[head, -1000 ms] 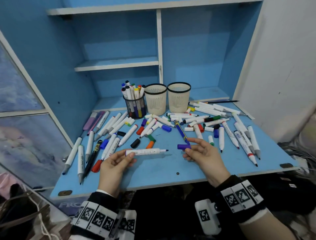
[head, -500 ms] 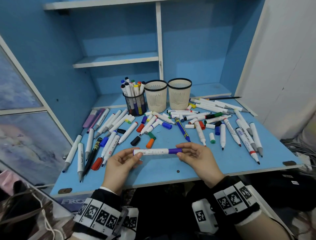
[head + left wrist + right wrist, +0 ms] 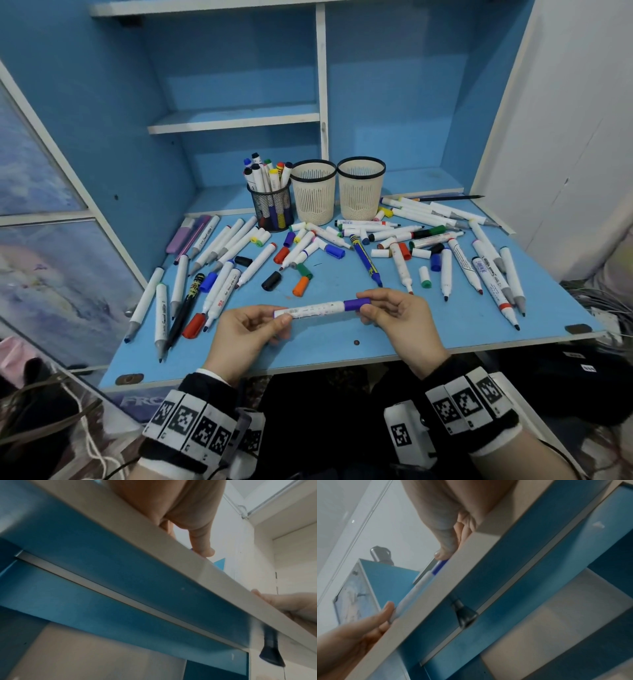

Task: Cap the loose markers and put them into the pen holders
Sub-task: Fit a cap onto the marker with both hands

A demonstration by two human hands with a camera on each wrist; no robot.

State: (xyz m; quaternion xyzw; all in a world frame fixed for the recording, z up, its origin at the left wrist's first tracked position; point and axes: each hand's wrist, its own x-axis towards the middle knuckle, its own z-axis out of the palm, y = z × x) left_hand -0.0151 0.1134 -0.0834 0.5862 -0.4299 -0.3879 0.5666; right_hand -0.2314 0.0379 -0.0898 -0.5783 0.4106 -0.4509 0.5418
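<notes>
Blue desk [image 3: 445, 329] – hands pinch marker [image 3: 318, 309] (wrist cams: mostly underside).

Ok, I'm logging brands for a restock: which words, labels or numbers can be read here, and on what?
"FRO": pale letters on the lower front panel, rest hidden.
White marker: barrel print too blurred to read.
Loose markers: barrel prints too small to read.
Wrist bands: square code patterns, no words.
</notes>
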